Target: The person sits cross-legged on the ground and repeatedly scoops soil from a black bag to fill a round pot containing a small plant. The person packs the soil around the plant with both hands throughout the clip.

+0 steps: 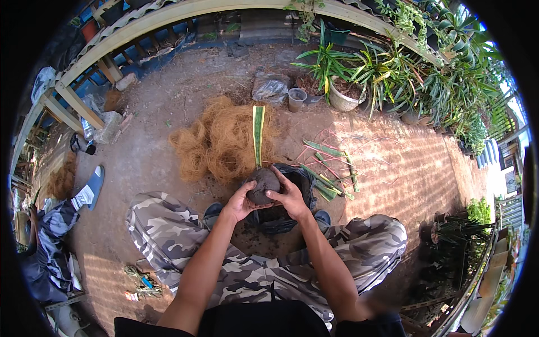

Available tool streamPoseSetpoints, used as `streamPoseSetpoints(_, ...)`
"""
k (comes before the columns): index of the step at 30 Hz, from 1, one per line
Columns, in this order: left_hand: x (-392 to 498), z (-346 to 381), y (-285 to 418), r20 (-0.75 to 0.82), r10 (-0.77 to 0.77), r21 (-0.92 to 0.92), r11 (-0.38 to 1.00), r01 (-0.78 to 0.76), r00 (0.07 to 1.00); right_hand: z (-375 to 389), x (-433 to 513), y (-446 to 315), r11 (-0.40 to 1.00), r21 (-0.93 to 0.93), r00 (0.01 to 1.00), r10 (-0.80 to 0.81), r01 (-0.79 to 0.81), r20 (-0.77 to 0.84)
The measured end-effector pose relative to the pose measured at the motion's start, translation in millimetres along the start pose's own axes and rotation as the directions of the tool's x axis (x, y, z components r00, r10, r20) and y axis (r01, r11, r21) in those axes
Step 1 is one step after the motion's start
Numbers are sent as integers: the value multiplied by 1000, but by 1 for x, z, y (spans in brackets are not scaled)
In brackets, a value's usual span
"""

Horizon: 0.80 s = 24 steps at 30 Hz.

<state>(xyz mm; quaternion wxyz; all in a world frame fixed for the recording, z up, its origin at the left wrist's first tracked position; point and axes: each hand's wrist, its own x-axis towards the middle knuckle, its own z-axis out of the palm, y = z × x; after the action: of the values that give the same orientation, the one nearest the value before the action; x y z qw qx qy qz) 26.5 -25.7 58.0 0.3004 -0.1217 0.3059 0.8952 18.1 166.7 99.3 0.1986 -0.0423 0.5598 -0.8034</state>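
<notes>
Between my left hand (pixel 241 199) and my right hand (pixel 290 196) is a ball of dark, damp soil (pixel 264 184), gripped from both sides. A snake plant leaf (pixel 258 135), green with yellow edges, stands upright out of the top of the ball. Below and behind my hands lies a black plastic bag (pixel 309 179), open and with dark soil inside. A tangled heap of brown coconut fibre (pixel 219 139) lies on the ground beyond my hands. Cut snake plant leaves (pixel 326 183) and pink strings (pixel 324 162) are scattered to the right of the bag.
A plastic cup (pixel 297 99) and a clear plastic bag (pixel 270 87) are farther off, near a white pot (pixel 345 97) of leafy plants. At left, another person's slippered foot (pixel 93 187) rests on the ground. A blue item (pixel 147 282) lies at lower left beside dry fibre.
</notes>
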Motion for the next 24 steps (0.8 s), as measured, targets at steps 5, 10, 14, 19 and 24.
streamPoseSetpoints(5,4,-2,0,11,21,56,998,-22,1000,1,-1,-4,995,61,992,84,-78,-90)
streamPoseSetpoints(10,0,8,-1,46,79,92,992,-83,996,-1,3,7,997,-67,991,-45,37,-124)
streamPoseSetpoints(14,-2,11,0,52,60,79,995,-64,997,-5,3,13,998,-26,992,-58,55,-113)
streamPoseSetpoints(19,-1,12,-3,42,87,259,961,-95,995,-4,4,14,986,-146,980,-100,75,-173)
streamPoseSetpoints(24,0,12,-3,46,94,272,957,-103,995,-6,3,13,991,-121,981,-72,51,-177)
